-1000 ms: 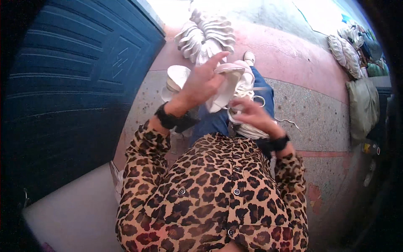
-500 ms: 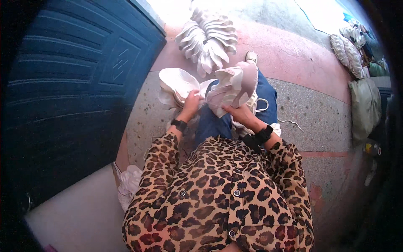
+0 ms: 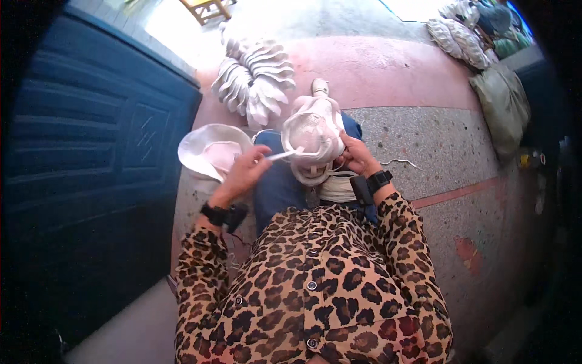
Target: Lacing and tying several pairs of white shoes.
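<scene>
One narrow white strip [image 3: 281, 155] juts from the left hand [image 3: 244, 171], whose fingers are pinched closed around its near end, just left of the centre of the frame. Its far end meets the near rim of a white shoe upper [image 3: 310, 134], and there's the main piece, right at the centre, over the jeans [image 3: 276, 195], its round opening turned up toward the camera. Across on the right side of it, the right hand [image 3: 359, 155] has its fingers curled on the edge, a firm hold with the thumb on top.

Just left of the left hand sits a stack of pale shoe pieces [image 3: 195, 147], wide and curved. Up at the top, left of centre, a fanned heap of white shoe pieces [image 3: 260, 76] lies on the floor [image 3: 388, 67], with a yellow wooden stool [image 3: 206, 8] cut off by the upper edge. Right of centre, a thin white lace [image 3: 400, 162] trails over the speckled part of the floor. Over to the upper right, a pale sack [image 3: 502, 109] leans below white bundles [image 3: 456, 42], and a blue panelled door [image 3: 91, 133] fills the left side.
</scene>
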Demonstrator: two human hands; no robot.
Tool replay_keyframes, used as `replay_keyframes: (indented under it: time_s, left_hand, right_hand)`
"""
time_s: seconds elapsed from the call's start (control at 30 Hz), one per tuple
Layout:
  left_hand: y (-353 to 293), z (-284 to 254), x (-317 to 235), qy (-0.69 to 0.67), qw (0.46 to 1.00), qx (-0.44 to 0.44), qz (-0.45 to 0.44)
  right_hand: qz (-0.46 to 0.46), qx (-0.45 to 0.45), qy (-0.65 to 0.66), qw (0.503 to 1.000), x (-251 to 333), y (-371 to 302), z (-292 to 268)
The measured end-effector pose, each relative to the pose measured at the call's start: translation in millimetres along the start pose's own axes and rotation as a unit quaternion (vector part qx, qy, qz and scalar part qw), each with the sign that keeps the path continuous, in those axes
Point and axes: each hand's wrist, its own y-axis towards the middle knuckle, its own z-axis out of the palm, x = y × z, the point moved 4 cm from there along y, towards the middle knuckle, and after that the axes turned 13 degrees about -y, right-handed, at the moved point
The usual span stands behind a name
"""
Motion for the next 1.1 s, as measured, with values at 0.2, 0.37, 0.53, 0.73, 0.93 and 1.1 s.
replay_keyframes:
  time_s: [0.2,0.37,0.53,0.73,0.93,1.1]
  left_hand:
    - [15.9,82.0,-12.4,-0.038,0.996,0.055,0.063]
    - [25.6,92.0,-3.3,0.225,0.960,0.024,0.165]
    - [18.2,91.0,-19.4,0.177,0.966,0.036,0.183]
    - [-20.1,104.8,-39.6,0.112,0.978,0.153,0.087]
    - [-6.4,165.9,36.3,0.400,0.885,0.157,0.178]
    - [0.0,178.2,49.8,0.447,0.865,0.157,0.163]
  right_hand:
    - [-0.049,0.008,-0.067,0.996,-5.3,5.3,-12.8]
    - [-0.066,-0.046,-0.031,0.996,7.3,-1.6,3.9]
    - [-0.152,-0.071,-0.132,0.977,11.0,-10.8,-32.1]
    - [-0.228,-0.411,0.022,0.883,48.1,-82.1,-139.7]
    - [-0.395,-0.467,0.015,0.791,84.2,-149.5,-176.9]
    - [-0.221,-0.342,-0.336,0.849,55.0,-128.3,-81.9]
